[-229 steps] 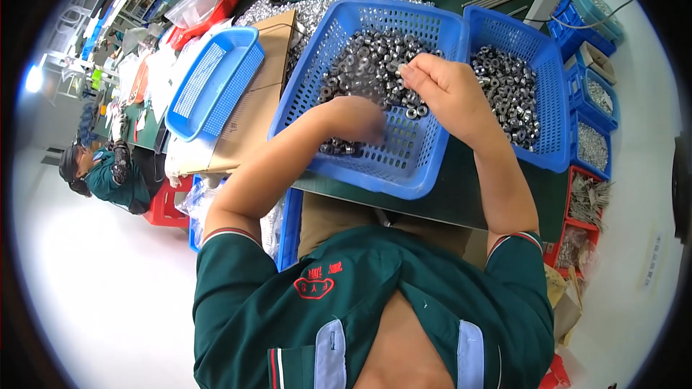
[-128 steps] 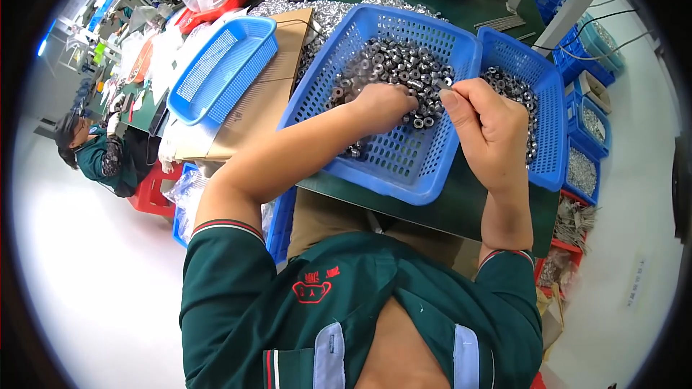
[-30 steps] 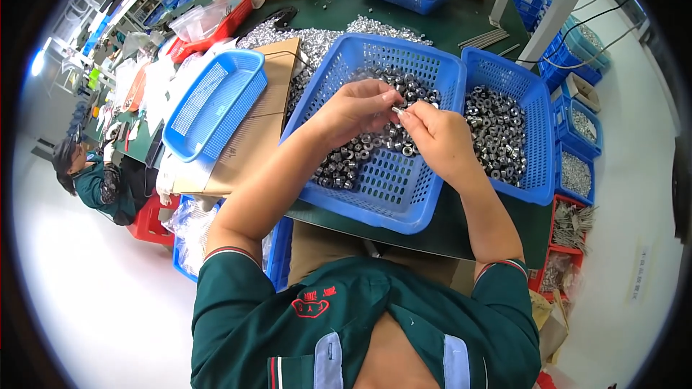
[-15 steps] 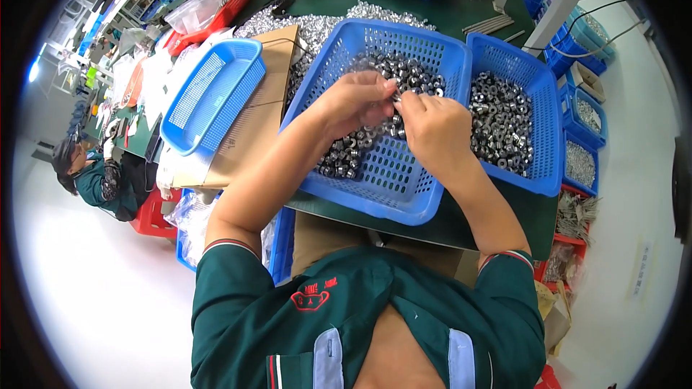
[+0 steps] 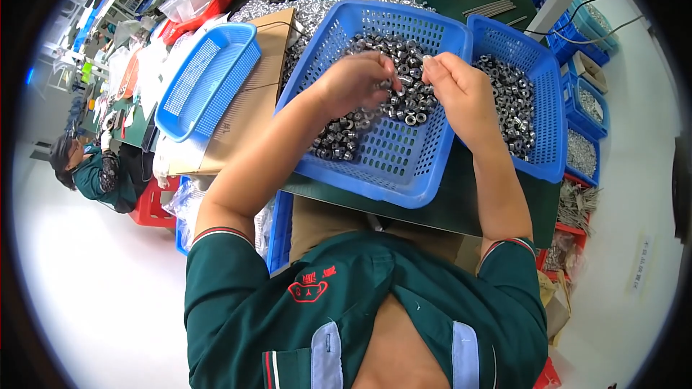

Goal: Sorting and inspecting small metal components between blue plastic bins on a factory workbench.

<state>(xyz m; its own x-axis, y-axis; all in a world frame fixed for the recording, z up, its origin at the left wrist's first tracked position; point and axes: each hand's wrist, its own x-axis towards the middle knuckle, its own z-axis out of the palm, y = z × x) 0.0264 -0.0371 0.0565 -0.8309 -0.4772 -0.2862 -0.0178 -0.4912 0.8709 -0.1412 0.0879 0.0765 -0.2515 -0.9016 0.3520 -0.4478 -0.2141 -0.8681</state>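
My left hand (image 5: pixel 355 86) hovers over the large blue perforated basket (image 5: pixel 400 191), its fingers curled and smeared by motion, so what it holds, if anything, is unclear. My right hand (image 5: pixel 465 94) is raised over the same basket's right side, thumb and forefinger pinched; whatever sits between them is too small to make out. Beneath the hands, small dark and silvery metal rings (image 5: pixel 411 117) lie heaped in the basket's far half and toward its left side. A second blue basket (image 5: pixel 546 151), to the right, holds more metal rings (image 5: pixel 513 104).
An empty blue basket (image 5: pixel 241 57) rests on brown cardboard (image 5: pixel 234 128) at the left. Shiny small parts (image 5: pixel 313 18) are heaped on the green table behind. Metal rods (image 5: pixel 490 9) lie at the back right. A person (image 5: pixel 94 173) sits far left. Blue bins (image 5: pixel 580 155) stand at the right.
My hands, close together before, have moved apart: the right went to the right and up, the left slightly up. The baskets appear a little higher in view.
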